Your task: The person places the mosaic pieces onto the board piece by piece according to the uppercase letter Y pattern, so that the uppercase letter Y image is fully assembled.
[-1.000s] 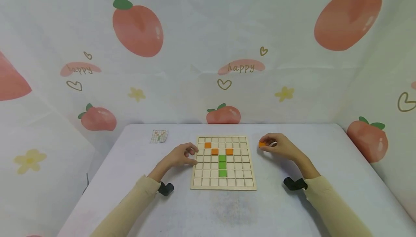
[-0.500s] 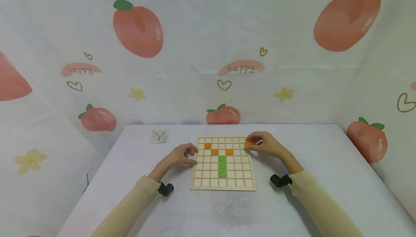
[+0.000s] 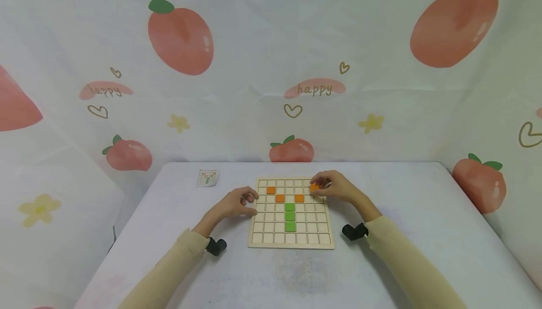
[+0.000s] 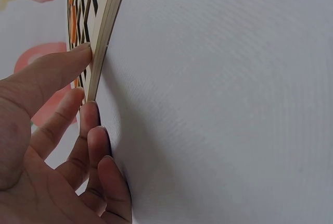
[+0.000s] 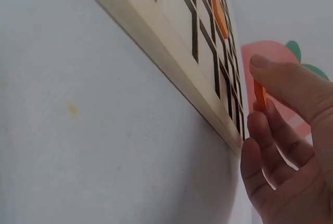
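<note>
A wooden grid board (image 3: 275, 239) lies on the table, with several orange and green square tiles in its cells. Three green tiles (image 3: 290, 216) form a column in the middle, and orange tiles (image 3: 280, 198) sit above it to either side. My left hand (image 3: 234, 202) touches the board's left edge with its thumb and fingertips, fingers loosely bent. Over the board's upper right part, my right hand (image 3: 334, 186) pinches an orange tile (image 5: 259, 95) between thumb and fingers. In the right wrist view this tile stands clear of the board's surface.
A small paper card (image 3: 207, 178) printed with a coloured grid pattern lies at the table's back left. Behind the table (image 3: 406, 196) hangs a white cloth (image 3: 237, 41) with fruit prints. Each wrist wears a black camera mount (image 3: 354, 232).
My right hand has carried the orange tile leftward, from beside the board to above its upper right cells. My left hand has stayed at the board's left edge.
</note>
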`<state>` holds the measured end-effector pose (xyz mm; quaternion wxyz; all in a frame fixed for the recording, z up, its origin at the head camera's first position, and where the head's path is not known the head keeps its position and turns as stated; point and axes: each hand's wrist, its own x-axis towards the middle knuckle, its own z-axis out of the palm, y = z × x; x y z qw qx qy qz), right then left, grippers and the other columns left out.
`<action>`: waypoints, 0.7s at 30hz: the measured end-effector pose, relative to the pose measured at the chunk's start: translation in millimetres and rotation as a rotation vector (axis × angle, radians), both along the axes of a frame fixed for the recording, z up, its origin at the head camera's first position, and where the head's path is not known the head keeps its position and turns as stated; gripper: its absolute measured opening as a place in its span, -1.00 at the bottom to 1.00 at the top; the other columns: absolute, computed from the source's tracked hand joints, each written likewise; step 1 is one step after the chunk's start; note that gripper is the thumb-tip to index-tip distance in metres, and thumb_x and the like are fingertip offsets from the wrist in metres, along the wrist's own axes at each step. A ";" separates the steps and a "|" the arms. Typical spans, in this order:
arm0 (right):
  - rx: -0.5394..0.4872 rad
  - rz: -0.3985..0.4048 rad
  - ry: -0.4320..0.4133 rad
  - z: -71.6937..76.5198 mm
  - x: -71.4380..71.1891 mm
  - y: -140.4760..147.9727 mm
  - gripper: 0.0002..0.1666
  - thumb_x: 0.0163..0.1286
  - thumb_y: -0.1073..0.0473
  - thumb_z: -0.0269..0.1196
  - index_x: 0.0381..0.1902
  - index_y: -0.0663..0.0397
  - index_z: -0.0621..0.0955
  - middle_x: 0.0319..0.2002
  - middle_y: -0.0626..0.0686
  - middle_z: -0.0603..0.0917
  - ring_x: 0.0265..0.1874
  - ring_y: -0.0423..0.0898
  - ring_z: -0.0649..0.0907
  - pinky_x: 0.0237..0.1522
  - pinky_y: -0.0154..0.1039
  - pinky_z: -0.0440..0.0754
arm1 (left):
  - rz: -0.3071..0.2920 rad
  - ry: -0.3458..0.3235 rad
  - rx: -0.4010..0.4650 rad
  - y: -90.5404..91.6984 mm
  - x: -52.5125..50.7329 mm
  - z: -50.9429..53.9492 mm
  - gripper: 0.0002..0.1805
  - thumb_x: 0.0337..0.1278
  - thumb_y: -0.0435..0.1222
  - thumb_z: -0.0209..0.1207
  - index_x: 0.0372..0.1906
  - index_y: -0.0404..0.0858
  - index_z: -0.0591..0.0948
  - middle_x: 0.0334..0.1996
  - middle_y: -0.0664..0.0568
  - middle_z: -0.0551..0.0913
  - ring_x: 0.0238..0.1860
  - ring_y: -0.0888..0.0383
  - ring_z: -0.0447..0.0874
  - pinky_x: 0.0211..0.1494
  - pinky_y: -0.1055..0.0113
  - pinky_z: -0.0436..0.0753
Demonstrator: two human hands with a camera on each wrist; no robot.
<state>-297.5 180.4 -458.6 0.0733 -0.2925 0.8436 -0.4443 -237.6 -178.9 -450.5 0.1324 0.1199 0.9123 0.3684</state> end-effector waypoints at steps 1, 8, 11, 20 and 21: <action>0.009 -0.004 0.000 -0.1 -0.6 -1.3 -0.70 0.19 0.27 0.53 -0.14 0.21 0.72 -0.29 0.02 0.66 -0.29 -0.04 0.60 -0.15 -0.17 0.57 | -0.002 0.000 0.001 0.1 0.0 0.1 -0.57 -0.04 -0.36 0.53 -0.02 -0.22 0.64 -0.25 0.05 0.56 -0.27 0.11 0.41 -0.19 0.24 0.43; 0.049 -0.017 -0.016 0.0 -4.2 -10.2 -0.73 0.22 0.26 0.51 -0.14 0.22 0.73 -0.21 0.02 0.69 -0.26 -0.03 0.59 -0.12 -0.14 0.56 | -0.003 0.000 0.002 0.0 0.0 0.2 -0.57 -0.04 -0.36 0.53 -0.02 -0.23 0.64 -0.25 0.04 0.56 -0.28 0.11 0.41 -0.19 0.24 0.42; 0.062 -0.016 -0.021 1.2 -4.7 -13.5 -0.74 0.23 0.27 0.50 -0.14 0.25 0.72 -0.21 0.05 0.69 -0.27 -0.02 0.58 -0.14 -0.12 0.55 | -0.006 0.001 0.002 0.1 0.0 0.7 -0.57 -0.04 -0.36 0.53 -0.02 -0.23 0.64 -0.26 0.04 0.56 -0.28 0.11 0.41 -0.19 0.24 0.43; 0.110 -0.036 -0.012 -0.7 -9.7 -20.0 -0.74 0.23 0.24 0.51 -0.15 0.22 0.74 -0.22 0.02 0.68 -0.27 -0.05 0.57 -0.15 -0.13 0.55 | -0.019 0.006 0.005 0.6 0.8 2.0 -0.57 -0.04 -0.37 0.52 -0.02 -0.24 0.64 -0.26 0.04 0.56 -0.29 0.12 0.41 -0.19 0.24 0.42; 0.112 -0.034 -0.010 -0.7 -9.9 -20.7 -0.74 0.23 0.24 0.51 -0.15 0.21 0.74 -0.21 0.02 0.69 -0.26 -0.05 0.58 -0.15 -0.13 0.55 | -0.023 0.010 0.005 0.5 1.0 2.2 -0.57 -0.04 -0.37 0.52 -0.02 -0.25 0.64 -0.26 0.03 0.55 -0.29 0.11 0.41 -0.19 0.24 0.42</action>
